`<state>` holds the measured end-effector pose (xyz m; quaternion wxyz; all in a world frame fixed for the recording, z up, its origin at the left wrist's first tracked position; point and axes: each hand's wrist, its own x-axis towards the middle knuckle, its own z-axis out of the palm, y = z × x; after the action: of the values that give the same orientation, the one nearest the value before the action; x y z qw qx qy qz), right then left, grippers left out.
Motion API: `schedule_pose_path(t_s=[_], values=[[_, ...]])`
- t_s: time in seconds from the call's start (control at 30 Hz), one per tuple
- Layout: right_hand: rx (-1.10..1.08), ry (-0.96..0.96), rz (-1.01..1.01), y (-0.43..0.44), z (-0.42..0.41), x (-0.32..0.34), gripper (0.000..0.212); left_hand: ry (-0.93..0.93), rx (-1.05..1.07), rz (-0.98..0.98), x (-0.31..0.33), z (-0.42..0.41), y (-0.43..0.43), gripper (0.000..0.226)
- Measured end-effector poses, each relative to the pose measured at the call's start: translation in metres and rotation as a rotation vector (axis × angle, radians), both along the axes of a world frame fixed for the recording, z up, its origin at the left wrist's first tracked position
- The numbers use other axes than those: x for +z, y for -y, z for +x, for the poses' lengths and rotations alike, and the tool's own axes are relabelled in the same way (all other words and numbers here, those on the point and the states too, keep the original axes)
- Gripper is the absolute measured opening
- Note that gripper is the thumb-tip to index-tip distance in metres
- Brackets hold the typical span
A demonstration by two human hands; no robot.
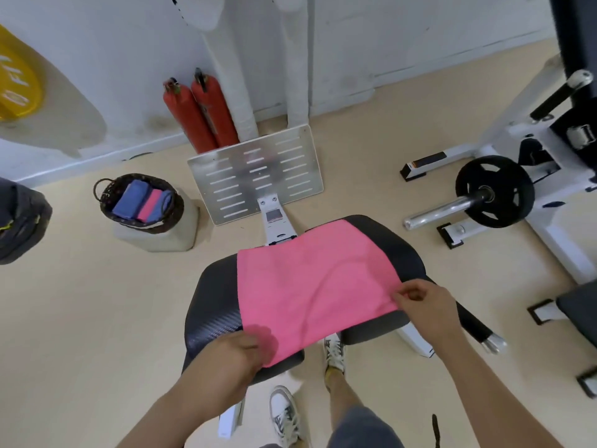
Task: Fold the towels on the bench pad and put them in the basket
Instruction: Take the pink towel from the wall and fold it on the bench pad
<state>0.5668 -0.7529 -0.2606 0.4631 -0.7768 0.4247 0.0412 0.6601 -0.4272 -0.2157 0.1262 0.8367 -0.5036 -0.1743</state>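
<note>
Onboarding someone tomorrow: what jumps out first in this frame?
The pink towel spread flat over the black bench pad at centre, with the left hand and right hand each pinching a near corner. Next, the dark wicker basket at left on the floor, already holding folded blue and pink towels, and two red extinguishers against the wall.

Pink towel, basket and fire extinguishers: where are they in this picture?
pink towel (310, 279), head view, middle of the spread cloth.
basket (108, 189), head view, left woven rim.
fire extinguishers (187, 118), head view, left red cylinder's body.
</note>
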Motion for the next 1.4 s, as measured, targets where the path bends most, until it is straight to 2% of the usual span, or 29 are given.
schedule_pose_path(t_s=[0.13,0.33,0.5,0.57,0.63,0.7,0.73,0.8,0.83,0.9,1.0,1.1,1.13,1.2,1.23,1.33,1.4], values=[[-0.099,0.029,0.008,-0.008,-0.015,-0.008,0.008,-0.096,-0.038,0.097,-0.019,-0.012,-0.008,0.03],[-0.198,-0.001,-0.06,-0.012,-0.03,-0.028,0.015,-0.089,-0.118,0.071,-0.035,-0.028,-0.004,0.028],[-0.212,-0.037,-0.061,-0.017,-0.03,-0.038,0.014,-0.055,-0.107,0.09,-0.044,-0.029,-0.004,0.029],[-0.174,-0.07,-0.166,-0.02,-0.03,-0.034,0.014,-0.066,-0.079,0.086,-0.046,-0.029,-0.006,0.032],[-0.045,-0.018,-0.367,-0.032,-0.029,-0.025,0.027,-0.099,-0.065,0.052,-0.049,-0.029,-0.008,0.039],[0.227,0.144,-0.462,-0.061,-0.027,-0.01,0.037,-0.125,-0.051,0.009,-0.046,-0.028,-0.008,0.039],[0.423,0.19,-0.447,-0.082,-0.026,0.001,0.04,-0.131,-0.042,-0.014,-0.045,-0.028,-0.008,0.036],[0.804,0.152,-0.375,-0.13,-0.024,0.013,0.048,-0.131,-0.012,-0.044,-0.044,-0.028,-0.01,0.025],[0.921,0.131,-0.353,-0.152,-0.024,0.013,0.054,-0.141,0.012,-0.049,-0.042,-0.028,-0.01,0.02],[0.987,0.146,-0.417,-0.183,-0.021,0.004,0.061,-0.138,0.047,-0.071,-0.04,-0.029,-0.011,0.011],[0.89,0.195,-0.445,-0.204,-0.013,-0.007,0.055,-0.122,0.081,-0.091,-0.036,-0.029,-0.015,0.006],[0.841,0.206,-0.458,-0.212,-0.012,-0.015,0.052,-0.259,0.157,-0.085,-0.032,-0.025,-0.021,0.007],[0.822,0.213,-0.464,-0.214,-0.012,-0.017,0.048,-0.361,0.21,-0.073,-0.029,-0.022,-0.022,0.008],[0.771,0.247,-0.5,-0.216,-0.014,-0.023,0.032,-0.594,0.377,-0.091,-0.018,-0.011,-0.02,0.016],[0.738,0.261,-0.505,-0.217,-0.014,-0.025,0.023,-0.622,0.483,-0.127,-0.013,-0.002,-0.019,0.02],[0.679,0.274,-0.547,-0.218,-0.015,-0.026,0.006,-0.447,0.817,-0.173,-0.02,0.043,-0.012,0.022],[0.65,0.278,-0.576,-0.219,-0.015,-0.025,0.01,-0.423,0.969,-0.113,-0.038,0.077,-0.004,0.018]])
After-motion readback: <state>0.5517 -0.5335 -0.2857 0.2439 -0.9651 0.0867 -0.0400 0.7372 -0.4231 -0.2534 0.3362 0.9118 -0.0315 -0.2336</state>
